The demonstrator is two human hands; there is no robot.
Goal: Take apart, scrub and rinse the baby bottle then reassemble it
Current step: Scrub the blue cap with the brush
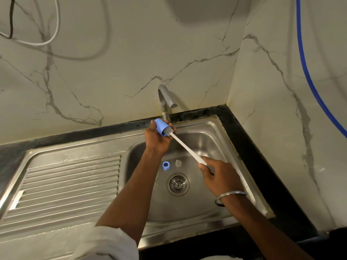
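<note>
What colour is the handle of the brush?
White. The brush handle shows best in the head view, against the steel sink.

Brush (187, 148) bristles mostly inside the bottle (160, 126); handle end buried in the right grip (220, 177); pale piece (178, 163) (blurred) unidentifiable.

brushed steel sink (216, 126), glossy marble wall (112, 72)

The steel sink (212, 128) I faced sat in a black counter (242, 136) in a corner, pale veined marble walls (112, 72) rising behind it and to its right. Its ribbed draining board (71, 177) lay to its left, a grey tap (166, 94) stood at its back rim, and a blue hose (308, 77) ran down the wall to its right.
</note>
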